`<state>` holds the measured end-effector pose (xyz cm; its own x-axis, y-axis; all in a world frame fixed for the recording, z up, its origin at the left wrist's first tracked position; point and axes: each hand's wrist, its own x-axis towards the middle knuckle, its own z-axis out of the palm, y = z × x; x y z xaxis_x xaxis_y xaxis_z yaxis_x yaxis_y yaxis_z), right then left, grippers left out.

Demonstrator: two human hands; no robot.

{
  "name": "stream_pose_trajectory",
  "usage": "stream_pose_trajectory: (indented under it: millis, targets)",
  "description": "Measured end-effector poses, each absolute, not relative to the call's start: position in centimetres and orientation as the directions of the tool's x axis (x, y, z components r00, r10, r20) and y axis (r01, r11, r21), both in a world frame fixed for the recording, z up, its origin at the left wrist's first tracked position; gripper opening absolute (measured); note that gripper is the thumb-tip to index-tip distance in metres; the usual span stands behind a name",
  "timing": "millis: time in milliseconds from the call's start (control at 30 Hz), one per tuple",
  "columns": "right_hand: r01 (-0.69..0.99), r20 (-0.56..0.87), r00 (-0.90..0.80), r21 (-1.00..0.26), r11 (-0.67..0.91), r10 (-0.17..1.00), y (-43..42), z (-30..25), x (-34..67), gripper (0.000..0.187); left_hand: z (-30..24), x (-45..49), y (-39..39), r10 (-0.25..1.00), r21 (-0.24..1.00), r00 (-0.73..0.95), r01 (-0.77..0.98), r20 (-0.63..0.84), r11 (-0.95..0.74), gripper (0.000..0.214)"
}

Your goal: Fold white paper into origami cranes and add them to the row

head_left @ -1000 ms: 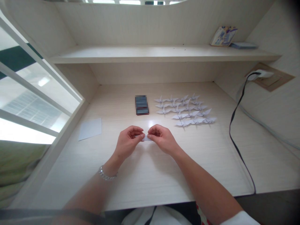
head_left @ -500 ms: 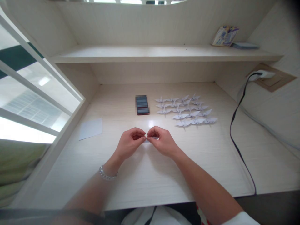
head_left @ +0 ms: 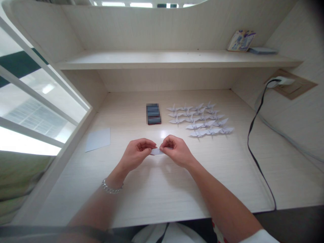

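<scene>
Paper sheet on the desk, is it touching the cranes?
No, the paper sheet lies well left of the paper cranes, past a blurred dark stack.

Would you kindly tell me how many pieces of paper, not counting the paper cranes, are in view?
2: a flat pale sheet lies on the desk left of the hands, and a folded paper strip is pinched between the left hand and right hand. More could be hidden.

silver chain bracelet (head_left: pixel 112 187) on left wrist (head_left: pixel 115 178), white right sleeve (head_left: pixel 260 237)
</scene>
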<state>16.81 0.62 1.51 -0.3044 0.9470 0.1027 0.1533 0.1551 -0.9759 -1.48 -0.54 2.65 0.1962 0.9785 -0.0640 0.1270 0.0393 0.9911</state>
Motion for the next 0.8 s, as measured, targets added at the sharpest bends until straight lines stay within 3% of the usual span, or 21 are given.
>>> stream_pose_trajectory:
  millis: [300, 533, 800]
  targets:
    - [0.217, 0.156, -0.269, -0.952, 0.218, 0.951, 0.6, 1.6, 16.8, 0.003, 2.1, -1.0, -0.5, 0.991, 0.996, 0.132, 0.094, -0.008, -0.005, 0.016]
    - [0.327, 0.245, -0.314, -0.879, 0.346, 0.917, 0.1, 1.9, 16.5, 0.008, 1.4, -0.3, -0.9, 0.988, 0.980, 0.143, 0.181, 0.062, -0.087, 0.013]
    - [0.331, 0.164, -0.368, -0.897, 0.294, 0.915, 0.2, 2.4, 16.9, 0.013, 1.9, -0.7, -0.7, 0.989, 0.985, 0.151, 0.170, 0.003, -0.029, 0.011]
